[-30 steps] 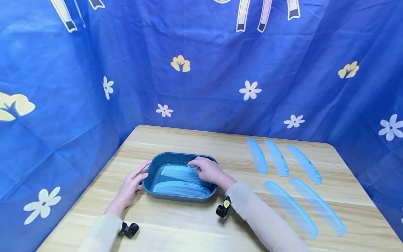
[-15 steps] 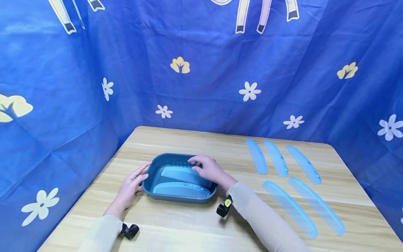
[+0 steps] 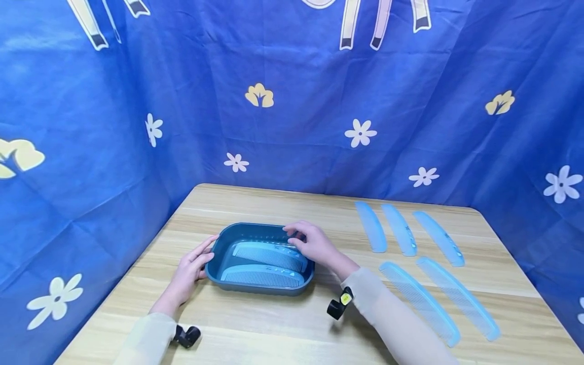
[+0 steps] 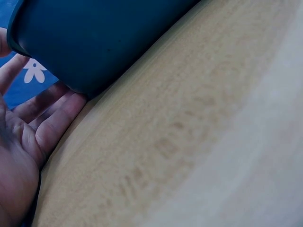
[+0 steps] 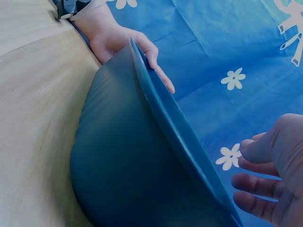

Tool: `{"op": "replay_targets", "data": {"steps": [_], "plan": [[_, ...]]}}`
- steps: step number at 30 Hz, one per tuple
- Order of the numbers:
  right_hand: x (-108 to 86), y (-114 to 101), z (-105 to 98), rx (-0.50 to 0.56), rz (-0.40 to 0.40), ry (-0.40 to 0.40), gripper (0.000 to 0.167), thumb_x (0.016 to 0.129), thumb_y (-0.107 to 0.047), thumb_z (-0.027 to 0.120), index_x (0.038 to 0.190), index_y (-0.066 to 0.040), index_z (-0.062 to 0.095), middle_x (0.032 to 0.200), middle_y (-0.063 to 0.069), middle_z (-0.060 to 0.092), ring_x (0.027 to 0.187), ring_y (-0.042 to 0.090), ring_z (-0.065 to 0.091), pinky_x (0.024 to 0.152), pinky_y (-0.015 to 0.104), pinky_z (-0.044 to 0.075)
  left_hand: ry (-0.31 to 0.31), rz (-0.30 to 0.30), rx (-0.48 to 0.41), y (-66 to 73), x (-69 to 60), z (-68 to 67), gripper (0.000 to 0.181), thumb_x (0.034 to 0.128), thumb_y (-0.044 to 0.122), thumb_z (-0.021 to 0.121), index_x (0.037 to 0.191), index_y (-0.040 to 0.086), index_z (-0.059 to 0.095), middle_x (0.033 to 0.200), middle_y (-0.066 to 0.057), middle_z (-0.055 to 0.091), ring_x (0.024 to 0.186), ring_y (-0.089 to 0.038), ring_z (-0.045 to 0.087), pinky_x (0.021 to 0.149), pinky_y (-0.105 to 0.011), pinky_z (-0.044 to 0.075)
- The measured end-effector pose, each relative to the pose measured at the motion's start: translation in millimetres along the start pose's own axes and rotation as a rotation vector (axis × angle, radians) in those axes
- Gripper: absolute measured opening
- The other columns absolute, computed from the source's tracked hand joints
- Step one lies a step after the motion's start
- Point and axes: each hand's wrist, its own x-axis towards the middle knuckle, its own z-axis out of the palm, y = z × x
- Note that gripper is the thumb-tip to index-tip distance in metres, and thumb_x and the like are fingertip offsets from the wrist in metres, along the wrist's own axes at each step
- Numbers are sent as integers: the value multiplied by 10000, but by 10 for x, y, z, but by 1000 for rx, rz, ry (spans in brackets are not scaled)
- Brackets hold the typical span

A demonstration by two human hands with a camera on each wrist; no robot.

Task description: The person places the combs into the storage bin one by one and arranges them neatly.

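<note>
A dark teal plastic basin (image 3: 260,290) sits on the wooden table. Two light blue combs, a nearer comb (image 3: 262,276) and a farther comb (image 3: 269,253), lie side by side in it, teeth toward the viewer. My left hand (image 3: 188,271) holds the basin's left end, thumb at the rim and fingers against the outer wall, as the left wrist view shows. Over the basin's right back corner hovers my right hand (image 3: 312,244), fingers loosely bent and holding nothing. In the right wrist view its fingers (image 5: 258,184) stand apart from the rim.
Several more light blue combs lie on the table at the right: three in a back row, with a middle comb (image 3: 399,229), and two longer-looking ones nearer, including a front comb (image 3: 422,304). A blue patterned cloth (image 3: 292,126) encloses the table's back and sides.
My right hand has let go of the farther comb, lifted off it and drawn back to the right, over the basin's rim. The left hand and basin stay put.
</note>
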Motion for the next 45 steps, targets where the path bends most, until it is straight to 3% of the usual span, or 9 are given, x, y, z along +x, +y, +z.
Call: {"op": "replay_targets", "data": {"steps": [9,19,23,27,31,36,45], "plan": [[-157,49,-137,6,0,63,294,885,-48,611,1173,-108,630,1015,79,635,817,121,553,692,267,486,2,-7,12,-9,-2,10,483,975,213,479,1433,111,364,1286,-239,368,924,-134,599,683,-307,544],[-339,106,-252,93,18,226,249,858,-30,642,1104,-57,661,922,29,641,784,125,587,642,284,509,2,-4,16,16,9,-4,492,978,213,475,1439,98,346,1335,-222,342,944,-105,590,686,-289,541],[-397,123,-300,105,16,233,252,853,-22,645,1104,-30,658,912,29,647,769,131,592,634,281,512,5,-10,21,30,8,-5,488,980,211,469,1440,105,345,1352,-237,326,940,-98,588,682,-290,541],[-480,138,-351,85,26,231,254,850,-33,652,1102,-70,664,918,19,647,778,137,593,647,281,514,4,-18,16,33,-5,-5,492,978,216,474,1441,110,346,1365,-247,311,943,-97,586,682,-287,541],[-610,173,-414,89,72,233,264,847,-42,662,1104,-102,664,925,43,652,788,154,597,658,284,510,-10,-15,2,19,-12,0,508,974,219,484,1441,85,334,1392,-266,299,952,-116,597,684,-292,541],[-758,153,-500,113,123,228,271,851,-27,651,1121,-48,647,947,115,650,822,224,599,669,284,497,-8,-10,4,2,-16,3,510,973,219,484,1438,70,332,1386,-268,310,950,-127,606,685,-302,543],[-918,290,-591,80,105,227,271,841,-63,672,1111,-50,653,909,33,653,784,152,593,639,264,498,7,-15,10,14,-6,8,489,977,209,474,1438,102,350,1377,-267,310,953,-112,595,693,-291,541]]}}
